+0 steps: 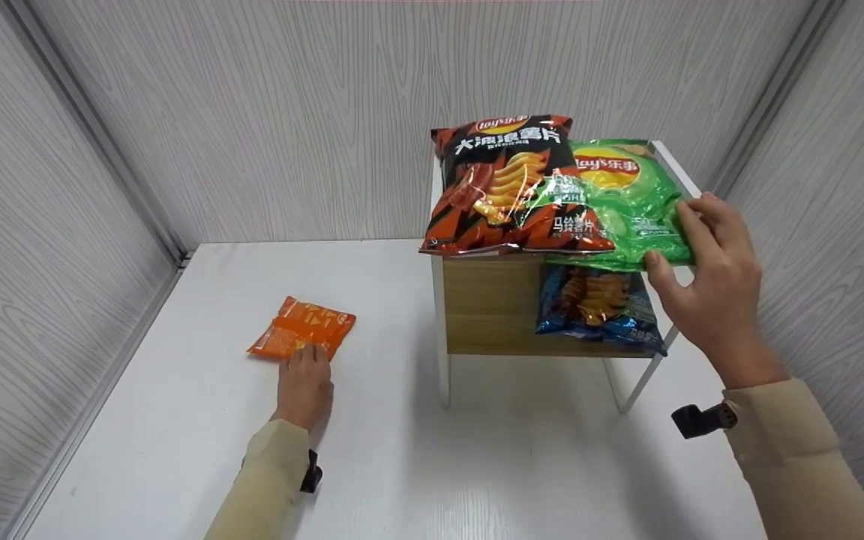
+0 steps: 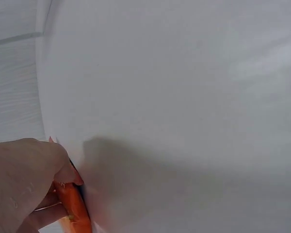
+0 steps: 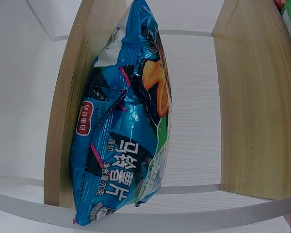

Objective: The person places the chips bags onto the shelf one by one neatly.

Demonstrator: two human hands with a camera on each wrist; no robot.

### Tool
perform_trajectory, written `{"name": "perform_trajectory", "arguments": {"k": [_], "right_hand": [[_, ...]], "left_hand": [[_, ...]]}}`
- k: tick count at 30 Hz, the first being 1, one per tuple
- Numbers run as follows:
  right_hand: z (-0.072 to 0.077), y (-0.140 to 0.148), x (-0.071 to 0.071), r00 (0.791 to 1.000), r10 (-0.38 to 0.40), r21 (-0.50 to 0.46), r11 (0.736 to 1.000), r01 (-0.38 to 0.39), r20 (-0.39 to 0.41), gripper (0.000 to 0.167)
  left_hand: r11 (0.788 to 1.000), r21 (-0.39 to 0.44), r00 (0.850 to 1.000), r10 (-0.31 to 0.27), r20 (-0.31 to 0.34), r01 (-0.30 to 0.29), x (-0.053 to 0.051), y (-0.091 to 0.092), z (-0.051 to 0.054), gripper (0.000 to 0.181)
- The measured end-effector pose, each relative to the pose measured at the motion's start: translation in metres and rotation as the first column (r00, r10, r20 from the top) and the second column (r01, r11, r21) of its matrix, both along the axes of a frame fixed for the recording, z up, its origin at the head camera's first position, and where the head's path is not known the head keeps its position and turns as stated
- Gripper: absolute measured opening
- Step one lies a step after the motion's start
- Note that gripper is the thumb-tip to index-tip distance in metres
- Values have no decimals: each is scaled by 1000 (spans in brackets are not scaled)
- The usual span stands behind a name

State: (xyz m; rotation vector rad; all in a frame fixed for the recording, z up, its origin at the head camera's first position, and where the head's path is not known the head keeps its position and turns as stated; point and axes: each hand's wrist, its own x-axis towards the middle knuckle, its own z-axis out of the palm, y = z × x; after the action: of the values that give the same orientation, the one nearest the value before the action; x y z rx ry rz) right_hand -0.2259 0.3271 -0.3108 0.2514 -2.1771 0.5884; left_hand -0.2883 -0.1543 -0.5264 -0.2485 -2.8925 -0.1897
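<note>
On the white table at the left, my left hand [image 1: 304, 386] pinches the near edge of an orange snack bag [image 1: 304, 326]. The left wrist view shows the thumb and fingers on either side of the orange bag. My right hand [image 1: 721, 277] holds the right front corner of a green Lay's chip bag [image 1: 619, 199], with the thumb at its front edge. That bag lies on top of a small shelf, partly under a black-and-red Lay's chip bag [image 1: 511, 191]. Only a sliver of the right hand shows in the right wrist view.
A two-tier shelf [image 1: 492, 315] with wooden boards and white metal legs stands on the table [image 1: 372, 450]. On its lower board rests a blue chip bag [image 3: 126, 131], its front corner reaching over the edge. Wood-patterned grey walls [image 1: 312, 112] enclose the back and sides.
</note>
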Motion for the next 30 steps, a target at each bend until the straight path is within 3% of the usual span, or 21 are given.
{"name": "perform_trajectory", "arguments": {"k": [12,19,23,27,30], "right_hand": [[0,-1,-1,1000,4,-4,1000,-4,-7,64],[-1,-1,-1,1000,4,-2,1000,-4,-13,63],[-1,0,-1,1000,7,-5,1000,-7,-21,62],[-1,0,-2,1000,7,-6,1000,-7,-20,62],[-1,1,-1,1000,2,-7,1000,-3,-15,63]], "left_hand": [[990,-127,998,-52,28,56,20,23,8,44],[989,-94,992,-109,65,115,29,30,14,41],[981,-87,984,-174,27,175,31,28,14,39],[964,-50,961,-264,-82,261,29,20,11,42],[956,-30,947,-292,-132,291,24,12,8,54]]}}
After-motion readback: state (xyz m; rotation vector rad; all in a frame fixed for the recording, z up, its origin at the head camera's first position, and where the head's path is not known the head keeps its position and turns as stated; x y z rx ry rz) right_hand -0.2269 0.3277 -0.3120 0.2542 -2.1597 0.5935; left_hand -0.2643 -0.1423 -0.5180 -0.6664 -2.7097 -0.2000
